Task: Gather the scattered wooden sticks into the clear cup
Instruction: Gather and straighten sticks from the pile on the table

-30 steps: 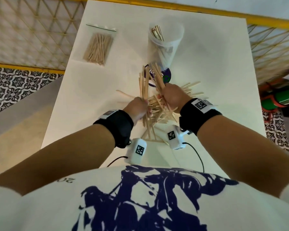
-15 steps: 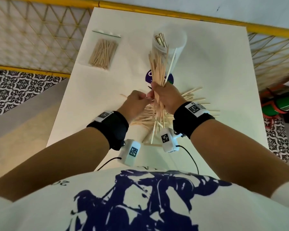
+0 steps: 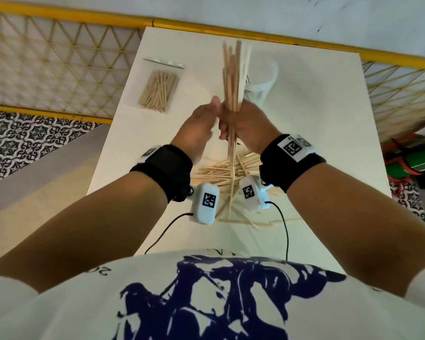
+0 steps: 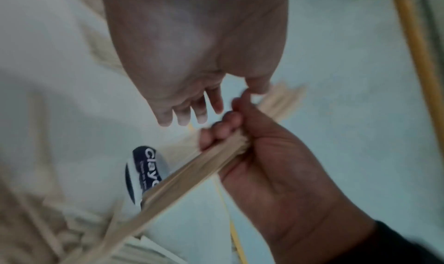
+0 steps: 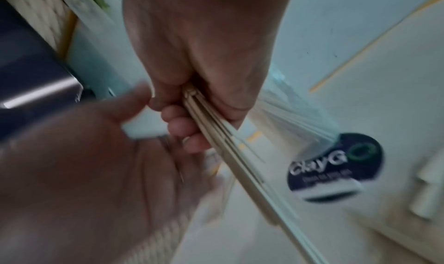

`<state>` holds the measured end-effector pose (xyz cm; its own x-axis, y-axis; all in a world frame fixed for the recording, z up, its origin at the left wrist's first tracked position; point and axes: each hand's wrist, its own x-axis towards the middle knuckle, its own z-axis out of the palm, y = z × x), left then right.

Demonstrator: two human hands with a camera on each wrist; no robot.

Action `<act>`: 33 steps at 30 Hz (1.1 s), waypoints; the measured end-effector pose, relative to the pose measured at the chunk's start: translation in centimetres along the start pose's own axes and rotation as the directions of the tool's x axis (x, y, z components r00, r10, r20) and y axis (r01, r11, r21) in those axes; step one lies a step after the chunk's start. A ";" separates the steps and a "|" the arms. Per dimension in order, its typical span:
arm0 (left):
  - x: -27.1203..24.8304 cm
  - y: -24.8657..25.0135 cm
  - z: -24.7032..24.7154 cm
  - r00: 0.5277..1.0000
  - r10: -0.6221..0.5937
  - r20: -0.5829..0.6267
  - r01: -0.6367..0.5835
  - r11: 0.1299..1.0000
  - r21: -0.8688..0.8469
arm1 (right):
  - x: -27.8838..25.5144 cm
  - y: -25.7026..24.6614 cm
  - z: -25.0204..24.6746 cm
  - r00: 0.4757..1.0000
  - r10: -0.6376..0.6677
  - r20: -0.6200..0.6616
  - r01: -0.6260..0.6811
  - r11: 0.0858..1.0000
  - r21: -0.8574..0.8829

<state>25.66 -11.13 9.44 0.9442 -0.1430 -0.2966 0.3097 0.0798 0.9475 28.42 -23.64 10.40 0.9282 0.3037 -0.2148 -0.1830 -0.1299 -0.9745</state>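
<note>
My right hand [image 3: 248,126] grips a bundle of wooden sticks [image 3: 231,74] upright above the white table [image 3: 317,143]. The same grip shows in the right wrist view, fingers of the right hand [image 5: 199,49] curled round the bundle [image 5: 225,141]. My left hand [image 3: 199,128] is beside it, fingers straight and holding nothing, its thumb near the right hand; the left wrist view shows the left hand [image 4: 192,49] this way. The clear cup [image 3: 264,79] stands just right of and behind the bundle's top. A pile of loose sticks [image 3: 219,173] lies under my wrists.
A clear bag of more sticks [image 3: 158,94] lies at the table's far left. A dark round "ClayGo" label [image 5: 334,165] sits by the cup's foot. A yellow rail [image 3: 84,15] and lattice fence border the table's far and side edges.
My right hand has lifted the bundle up and away from the pile, toward the cup. The left hand has risen with it and come off the sticks.
</note>
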 end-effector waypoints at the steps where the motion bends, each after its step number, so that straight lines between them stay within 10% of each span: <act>1: -0.1 -0.3 -0.2 0.994 -0.103 -0.042 0.097 0.987 -0.126 | 0.2 -1.1 -0.5 0.999 -0.041 -0.035 0.043 0.998 0.047; 4: 0.0 -2.0 -0.5 0.911 -0.410 -0.043 0.335 0.798 -0.502 | 0.6 -4.4 -1.4 0.980 -0.151 -0.129 0.179 0.954 0.240; 9: -0.4 -1.5 1.9 0.866 -0.500 0.022 0.342 0.558 -0.756 | 0.1 -5.0 -0.6 0.981 -0.182 -0.068 0.194 0.918 0.346; 18: 1.0 -1.5 3.4 0.854 -0.519 0.049 0.398 0.587 -0.705 | 0.7 -1.8 -0.3 0.990 -0.064 -0.125 0.081 0.987 0.137; 26: 3.9 -5.0 0.8 0.874 -0.478 -0.081 0.390 0.791 -0.471 | 7.8 -9.7 -8.3 0.747 -0.404 -0.527 0.483 0.876 0.013; 30: 4.8 -5.1 0.7 0.922 -0.316 -0.223 0.307 0.949 -0.073 | 10.0 -6.1 -9.5 0.849 -0.311 -0.427 0.287 0.950 -0.123; 33: 6.4 -5.9 0.1 0.979 -0.049 -0.198 0.146 0.845 0.514 | 9.1 -3.1 -11.3 0.865 -0.296 -0.404 0.274 0.955 -0.113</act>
<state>29.84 -12.57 2.00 0.9313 0.0511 -0.3606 0.3423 -0.4607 0.8188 41.13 -31.09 12.21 0.9884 -0.0799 0.1293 0.1166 -0.1477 -0.9821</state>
